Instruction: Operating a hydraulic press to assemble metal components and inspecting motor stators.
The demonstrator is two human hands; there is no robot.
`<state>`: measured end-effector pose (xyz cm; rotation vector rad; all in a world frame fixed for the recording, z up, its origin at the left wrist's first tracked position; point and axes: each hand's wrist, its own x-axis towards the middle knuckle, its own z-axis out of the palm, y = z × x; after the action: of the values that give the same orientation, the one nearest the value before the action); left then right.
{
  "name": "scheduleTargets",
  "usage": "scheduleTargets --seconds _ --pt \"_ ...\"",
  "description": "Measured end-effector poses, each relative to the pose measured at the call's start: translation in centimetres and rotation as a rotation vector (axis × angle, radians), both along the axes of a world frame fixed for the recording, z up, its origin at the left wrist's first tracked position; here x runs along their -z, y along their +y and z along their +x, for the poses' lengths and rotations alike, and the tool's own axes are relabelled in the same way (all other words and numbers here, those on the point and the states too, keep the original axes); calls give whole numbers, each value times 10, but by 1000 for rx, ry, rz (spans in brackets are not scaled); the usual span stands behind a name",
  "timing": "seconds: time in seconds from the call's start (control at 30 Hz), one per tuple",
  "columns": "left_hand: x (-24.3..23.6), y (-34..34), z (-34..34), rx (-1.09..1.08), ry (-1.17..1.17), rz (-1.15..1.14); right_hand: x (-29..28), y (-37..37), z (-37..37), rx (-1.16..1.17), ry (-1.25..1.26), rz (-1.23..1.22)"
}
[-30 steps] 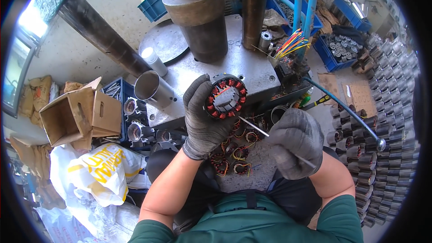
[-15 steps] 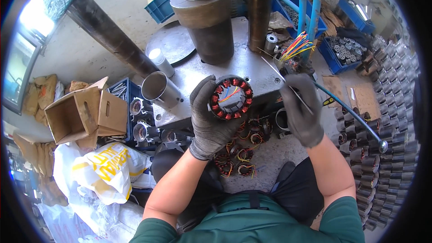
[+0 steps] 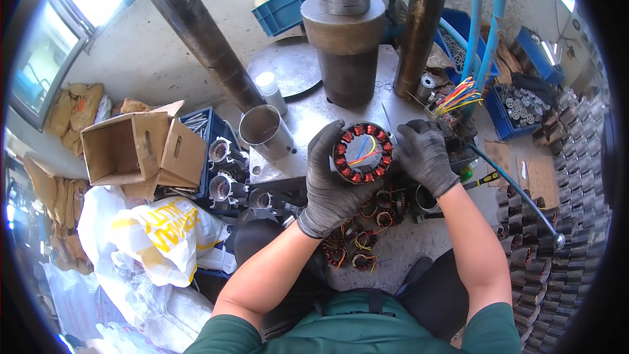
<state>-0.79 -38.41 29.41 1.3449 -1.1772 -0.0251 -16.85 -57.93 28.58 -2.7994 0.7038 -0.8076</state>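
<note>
My left hand (image 3: 331,180), in a dark grey work glove, is closed round a motor stator (image 3: 358,132). Red-copper coils line this ring, and its open face is turned up toward me. Blue, yellow and red lead wires (image 3: 370,152) show inside its bore. Close to the stator's right side, my gloved right hand (image 3: 426,156) grips a thin metal rod (image 3: 388,118), which points up and away. The fingers hide the rod's lower end. Below the left hand, several wound stators (image 3: 364,241) with coloured leads lie on the floor.
A press's metal cylinder (image 3: 344,52) stands on the steel table (image 3: 301,134) ahead. At its left are a metal cup (image 3: 265,132) and a white bottle (image 3: 270,90). Wire bundle (image 3: 460,97) and hose (image 3: 517,174) are right; stacked housings (image 3: 563,223) further right. A cardboard box (image 3: 118,151) sits left.
My right hand has come left, up against the stator's side, and the rod now stands steeper. The left hand still holds the stator. The whole view has shifted, with the surroundings further right and lower.
</note>
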Motion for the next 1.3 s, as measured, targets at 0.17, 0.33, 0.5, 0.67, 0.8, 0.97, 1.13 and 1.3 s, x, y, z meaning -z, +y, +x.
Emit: scheduleTargets --seconds 0.17,0.33,0.5,0.67,0.8,0.97,1.13,1.3 --pt "7 -2 -2 80 79 -29 -22 41 -20 -7 -376 658" --pt "9 -1 -13 208 259 62 -33 75 -37 -290 -478 549" --pt "-4 5 -20 532 419 223 -34 77 -45 -413 -397 734" --pt "-12 5 -28 561 392 491 -34 78 -57 -232 -406 1297" --pt "-7 2 -30 753 978 378 -31 70 -62 -144 -615 1569" --pt "1 -7 -31 482 409 325 -23 60 -67 -335 -871 1948" --pt "7 -11 -40 375 240 187 -7 66 -65 -79 -807 1878" --pt "11 -10 -43 380 361 224 -10 67 -67 -275 -863 2070"
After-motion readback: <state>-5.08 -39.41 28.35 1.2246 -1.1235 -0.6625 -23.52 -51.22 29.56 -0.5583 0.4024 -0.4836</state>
